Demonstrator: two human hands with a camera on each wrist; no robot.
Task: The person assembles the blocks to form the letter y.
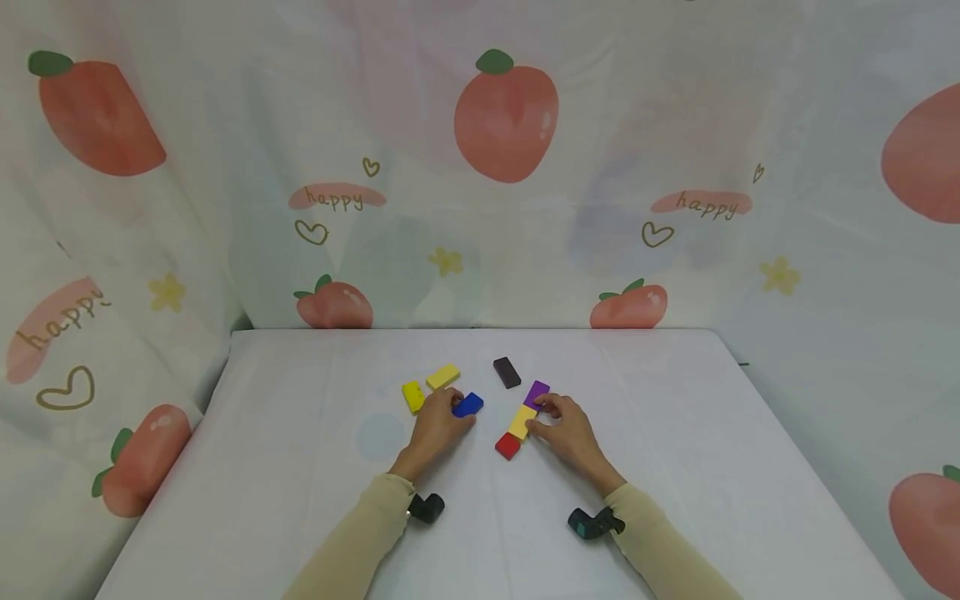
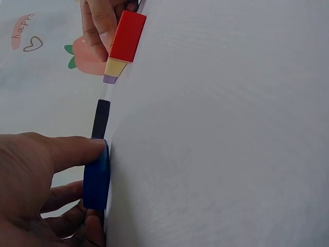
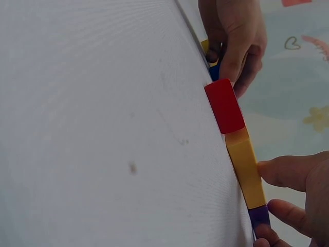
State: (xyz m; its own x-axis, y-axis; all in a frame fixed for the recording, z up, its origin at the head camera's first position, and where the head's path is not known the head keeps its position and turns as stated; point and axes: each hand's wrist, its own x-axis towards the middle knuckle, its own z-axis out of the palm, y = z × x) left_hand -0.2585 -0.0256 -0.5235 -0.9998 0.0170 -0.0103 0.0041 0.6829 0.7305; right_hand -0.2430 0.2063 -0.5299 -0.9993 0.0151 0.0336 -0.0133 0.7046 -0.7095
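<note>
My left hand (image 1: pixel 441 421) grips a blue block (image 1: pixel 468 405) between thumb and fingers, near the middle of the table; in the left wrist view the block stays close to the tabletop. To its right lies a slanted row of a red block (image 1: pixel 507 446), a yellow-orange block (image 1: pixel 522 422) and a purple block (image 1: pixel 536 394), placed end to end. My right hand (image 1: pixel 573 432) is beside this row. In the right wrist view its thumb touches the side of the yellow-orange block, while its other fingers touch the purple block (image 3: pixel 259 217), partly covering it.
A bright yellow block (image 1: pixel 413 397) and a paler yellow block (image 1: pixel 443 376) lie just beyond my left hand. A black block (image 1: pixel 507 372) rests farther back, between the hands. The white table (image 1: pixel 300 400) ends at a printed cloth backdrop (image 1: pixel 420 283).
</note>
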